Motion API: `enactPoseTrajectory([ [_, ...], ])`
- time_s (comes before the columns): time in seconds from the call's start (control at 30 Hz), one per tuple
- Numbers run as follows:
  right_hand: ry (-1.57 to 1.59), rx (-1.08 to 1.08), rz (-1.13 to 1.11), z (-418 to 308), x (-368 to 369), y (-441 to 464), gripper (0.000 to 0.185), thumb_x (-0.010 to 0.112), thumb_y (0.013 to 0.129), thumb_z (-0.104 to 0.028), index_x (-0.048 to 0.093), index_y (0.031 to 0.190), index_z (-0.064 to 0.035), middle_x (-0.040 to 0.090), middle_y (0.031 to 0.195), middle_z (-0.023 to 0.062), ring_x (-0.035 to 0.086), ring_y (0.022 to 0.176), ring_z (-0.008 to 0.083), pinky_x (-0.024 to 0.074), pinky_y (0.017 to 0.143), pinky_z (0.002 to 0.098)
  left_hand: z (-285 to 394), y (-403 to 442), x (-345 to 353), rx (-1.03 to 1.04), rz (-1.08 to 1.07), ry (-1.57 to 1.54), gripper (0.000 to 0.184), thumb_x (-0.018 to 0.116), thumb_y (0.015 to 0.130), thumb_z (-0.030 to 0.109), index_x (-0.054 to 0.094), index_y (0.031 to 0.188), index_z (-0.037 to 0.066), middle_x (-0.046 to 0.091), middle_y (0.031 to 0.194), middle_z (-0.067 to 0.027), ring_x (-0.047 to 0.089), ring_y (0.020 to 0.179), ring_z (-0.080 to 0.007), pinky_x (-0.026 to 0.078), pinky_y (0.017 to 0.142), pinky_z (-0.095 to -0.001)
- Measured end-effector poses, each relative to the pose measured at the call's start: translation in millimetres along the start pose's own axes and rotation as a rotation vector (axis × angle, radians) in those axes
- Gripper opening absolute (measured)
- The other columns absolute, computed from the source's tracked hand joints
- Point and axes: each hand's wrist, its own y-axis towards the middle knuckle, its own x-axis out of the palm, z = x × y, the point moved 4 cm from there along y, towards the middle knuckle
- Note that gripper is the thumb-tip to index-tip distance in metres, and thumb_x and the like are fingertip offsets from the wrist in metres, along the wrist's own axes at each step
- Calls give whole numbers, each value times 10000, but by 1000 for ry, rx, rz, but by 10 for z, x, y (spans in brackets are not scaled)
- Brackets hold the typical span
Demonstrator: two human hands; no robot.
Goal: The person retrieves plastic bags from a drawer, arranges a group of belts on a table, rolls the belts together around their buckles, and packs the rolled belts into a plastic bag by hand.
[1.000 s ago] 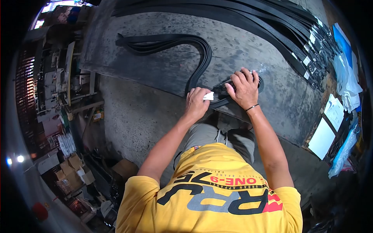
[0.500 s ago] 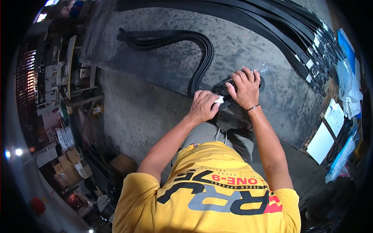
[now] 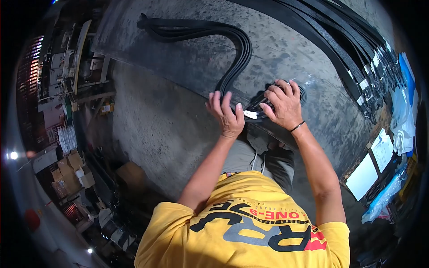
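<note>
A bundle of black straps [image 3: 243, 44] curves over the dark table and runs down to the front edge, ending in a coil [image 3: 303, 95]. My left hand [image 3: 227, 117] is beside the straps at that edge, fingers apart and nothing held. Just right of it a white tag [image 3: 250, 115] lies on the straps. My right hand [image 3: 283, 103] rests over the coil with bent fingers around its near side; the part under the palm is hidden.
Many more black straps [image 3: 330, 40] with white tags lie at the table's back right. Papers [image 3: 362, 177] and plastic bags [image 3: 403, 120] are at the right edge. Cardboard boxes [image 3: 69, 174] and a rack stand at the left, beyond the floor.
My left hand has let go of the white tag and opened, moving left of it. My right hand has stayed on the coil. The whole view has shifted slightly.
</note>
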Motion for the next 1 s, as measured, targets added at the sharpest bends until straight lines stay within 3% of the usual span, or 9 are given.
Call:
enactPoseTrajectory([
  [0.07, 7, -12, -3, 4, 5, 0, 281, 639, 737, -345, 607, 918, -132, 574, 1019, 13, 470, 1104, 223, 277, 986, 488, -37, -72, 55, -482, 184, -259, 532, 537, 806, 89, 384, 1306, -6, 266, 1407, -202, 238, 1301, -419, 199, 1071, -487],
  [0.2, 35, -33, -7, 2, -10, -11, 270, 640, 734, -342, 607, 908, -138, 574, 1002, 14, 474, 1094, 223, 281, 987, 482, -164, 50, 116, -576, -49, -311, 603, 485, 772, 4, 331, 1355, -11, 326, 1389, -230, 277, 1316, -371, 241, 1076, -411],
  [0.33, 54, -40, 9, 1, -17, -18, 262, 642, 733, -338, 606, 901, -141, 573, 988, 13, 478, 1085, 223, 285, 986, 480, -154, 366, 176, -449, -270, -484, 545, 456, 756, -38, 444, 1296, 39, 376, 1363, -199, 372, 1272, -320, 290, 1053, -376],
  [0.4, 50, -41, 28, 9, -14, -24, 259, 644, 732, -333, 602, 905, -145, 568, 978, 13, 482, 1077, 222, 287, 985, 480, -127, 375, 157, -431, -197, -478, 442, 486, 776, 1, 525, 1213, 58, 337, 1378, -213, 384, 1257, -337, 309, 1038, -397],
  [0.5, 58, -31, 40, 9, -4, -31, 289, 635, 737, -345, 603, 909, -115, 574, 1003, 30, 477, 1087, 234, 296, 969, 464, -135, 209, 59, -248, -251, -558, 250, 570, 813, 184, 616, 1020, 50, 214, 1396, -279, 349, 1242, -416, 298, 1032, -441],
  [0.6, 66, -20, 41, 11, -13, -34, 287, 636, 735, -343, 604, 908, -115, 575, 1005, 29, 478, 1089, 233, 293, 973, 464, -43, 38, 13, -57, -332, -465, 279, 616, 795, 240, 612, 1010, 62, 238, 1372, -290, 329, 1239, -438, 286, 1036, -469],
  [0.73, 59, -4, 57, 12, -3, -18, 266, 652, 727, -331, 593, 911, -147, 566, 979, 11, 481, 1078, 217, 288, 985, 479, -97, -81, 144, -35, -351, -365, 164, 502, 836, 131, 581, 889, -2, 271, 1325, -309, 301, 1249, -443, 292, 1034, -480],
  [0.87, 64, 5, 34, 20, -11, -4, 258, 653, 723, -334, 601, 896, -150, 573, 988, 6, 478, 1086, 214, 289, 983, 476, -60, -35, 121, -91, -306, -430, 144, 453, 840, 82, 550, 870, -19, 283, 1321, -313, 302, 1246, -440, 301, 1035, -463],
  [1.0, 65, -7, 16, 17, -8, 5, 259, 657, 714, -335, 605, 888, -150, 574, 989, 2, 482, 1079, 211, 292, 980, 477, -41, 151, 138, -91, -322, -539, 297, 435, 834, 65, 506, 1104, -36, 261, 1379, -287, 302, 1268, -425, 297, 1043, -431],
])
